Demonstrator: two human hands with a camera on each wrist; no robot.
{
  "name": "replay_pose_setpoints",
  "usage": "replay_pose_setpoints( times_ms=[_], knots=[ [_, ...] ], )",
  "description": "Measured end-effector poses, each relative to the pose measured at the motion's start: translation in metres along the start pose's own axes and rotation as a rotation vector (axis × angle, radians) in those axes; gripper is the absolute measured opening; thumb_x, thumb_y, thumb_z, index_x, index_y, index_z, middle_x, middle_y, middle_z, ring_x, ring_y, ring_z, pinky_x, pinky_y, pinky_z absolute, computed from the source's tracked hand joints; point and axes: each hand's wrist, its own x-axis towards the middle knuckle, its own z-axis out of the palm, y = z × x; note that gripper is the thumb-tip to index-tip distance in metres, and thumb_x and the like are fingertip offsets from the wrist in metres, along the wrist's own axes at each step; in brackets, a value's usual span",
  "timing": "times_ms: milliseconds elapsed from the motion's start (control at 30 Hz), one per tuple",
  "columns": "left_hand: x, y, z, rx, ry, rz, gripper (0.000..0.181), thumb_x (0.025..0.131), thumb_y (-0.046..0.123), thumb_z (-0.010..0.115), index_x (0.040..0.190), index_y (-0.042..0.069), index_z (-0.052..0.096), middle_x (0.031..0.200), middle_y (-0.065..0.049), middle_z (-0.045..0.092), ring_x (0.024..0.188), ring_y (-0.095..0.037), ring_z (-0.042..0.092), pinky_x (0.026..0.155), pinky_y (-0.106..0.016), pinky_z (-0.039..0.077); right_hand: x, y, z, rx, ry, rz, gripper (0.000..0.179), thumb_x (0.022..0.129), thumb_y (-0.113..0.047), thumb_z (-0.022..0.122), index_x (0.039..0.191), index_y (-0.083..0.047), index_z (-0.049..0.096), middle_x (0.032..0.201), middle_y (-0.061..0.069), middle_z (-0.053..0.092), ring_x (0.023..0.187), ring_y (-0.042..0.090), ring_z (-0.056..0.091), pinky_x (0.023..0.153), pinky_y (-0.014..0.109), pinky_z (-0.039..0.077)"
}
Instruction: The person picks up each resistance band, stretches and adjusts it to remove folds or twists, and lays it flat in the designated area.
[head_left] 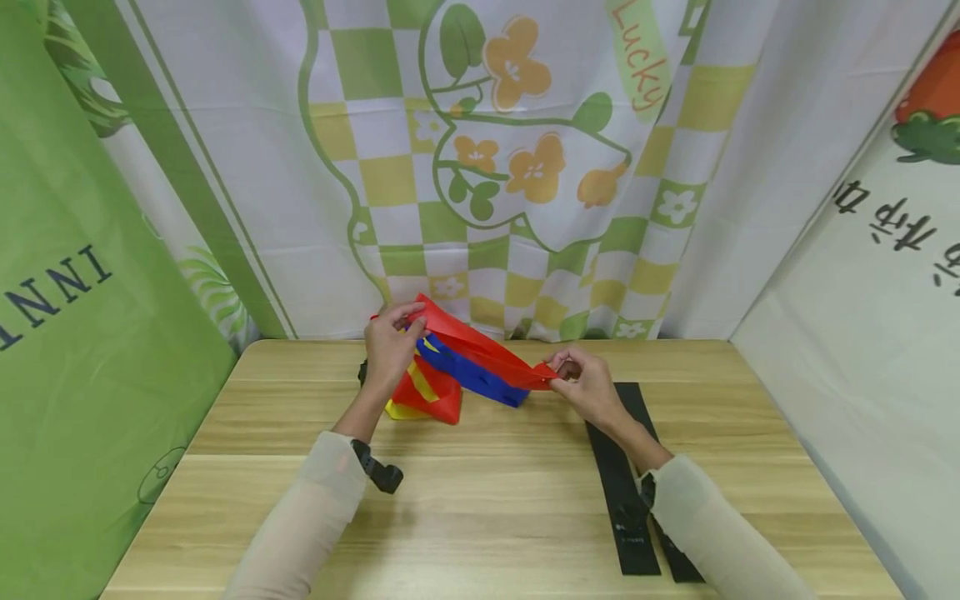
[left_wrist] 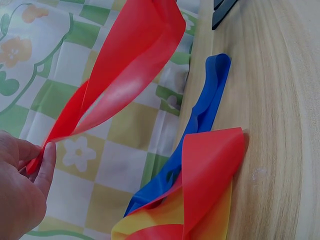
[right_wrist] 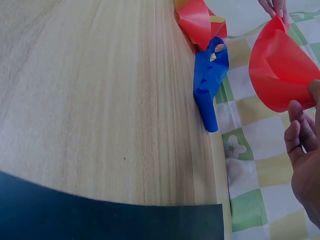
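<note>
A wide, flat red elastic band (head_left: 483, 346) is stretched loosely between both hands above the back of the table. My left hand (head_left: 387, 343) pinches its left end between thumb and fingers. At the lower right end, my right hand (head_left: 588, 387) pinches the band too. The red band sags and folds over itself, as the left wrist view (left_wrist: 135, 65) shows. Below it lies a blue band (head_left: 480, 381) on the table. Beside the blue one, under the left hand, another red band (head_left: 444, 406) lies rumpled with a yellow band (head_left: 402, 412).
Two long black strips (head_left: 618, 483) lie on the right side of the wooden table (head_left: 495, 500), partly under the right forearm. A small black thing (head_left: 363, 372) shows behind the left wrist. A patterned curtain (head_left: 480, 225) hangs along the table's back edge.
</note>
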Motion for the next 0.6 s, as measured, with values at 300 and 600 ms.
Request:
replay_pose_setpoints(
  times_ms=[300,600],
  knots=[
    [0.0008,-0.001,-0.0037,0.006,-0.005,-0.02,0.025,0.098,-0.007,0.07,0.122,-0.008,0.074,0.128,-0.024,0.07,0.099,-0.046,0.075,0.072,-0.017,0.061,-0.0025,0.0012,-0.0041,0.012,-0.11,0.101,0.018,0.093,0.01,0.072,0.093,-0.001,0.058,0.114,0.025,0.074,0.083,0.025,0.068,0.065,0.021,0.054],
    [0.0011,-0.0019,-0.0034,0.012,0.015,-0.014,0.024,0.095,-0.01,0.07,0.119,-0.011,0.074,0.123,-0.025,0.071,0.088,-0.037,0.078,0.072,-0.025,0.064,-0.0064,0.0029,-0.0077,0.235,-0.136,0.134,0.022,0.092,0.009,0.076,0.1,0.007,0.055,0.114,0.023,0.064,0.095,0.017,0.07,0.08,0.021,0.06]
  ],
)
